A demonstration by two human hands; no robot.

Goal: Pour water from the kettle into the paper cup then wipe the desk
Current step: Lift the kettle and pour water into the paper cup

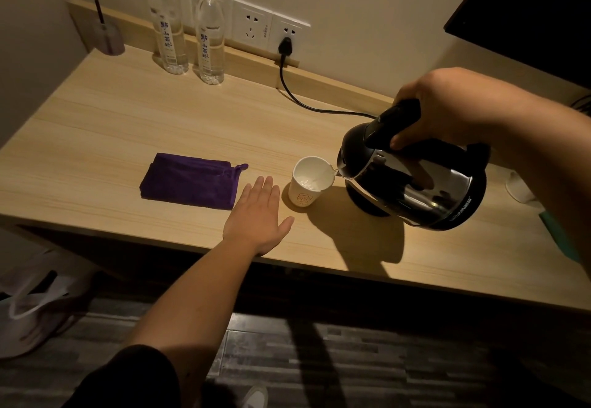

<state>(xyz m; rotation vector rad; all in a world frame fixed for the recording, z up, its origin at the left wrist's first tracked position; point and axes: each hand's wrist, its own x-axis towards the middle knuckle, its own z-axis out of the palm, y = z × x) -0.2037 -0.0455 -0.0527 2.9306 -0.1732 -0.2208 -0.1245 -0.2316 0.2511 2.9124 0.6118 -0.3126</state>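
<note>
**Kettle mid-pour, cup filling**

Kettle is in my right hand, fingers wrapped closed around the black handle, body tipped left so the spout sits right at the rim of the paper cup. Thin stream going in; water visible in the cup, roughly part full, exact level hard to read in this light.

Cup stands on the table, near edge, just left of the kettle. Nothing is holding it.

Left hand lies flat on the table, fingers open and extended, just left of the cup, not touching it. Purple cloth folded, further left, close to that hand. Ready for the wipe step.

Risks as I see them:
- Spout looks to be touching or almost touching the rim. Any nudge tips an unheld, light cup.
- Tilt further and the stream overshoots or overfills. Paper cup is small.
- Power cord runs from the far wall socket towards the kettle's base, which is hidden behind the kettle. A snag is possible when setting the kettle back.
- Two water bottles stand far left, well clear.

My call: ease the tilt back soon, steady the cup with the left hand if needed.
</note>
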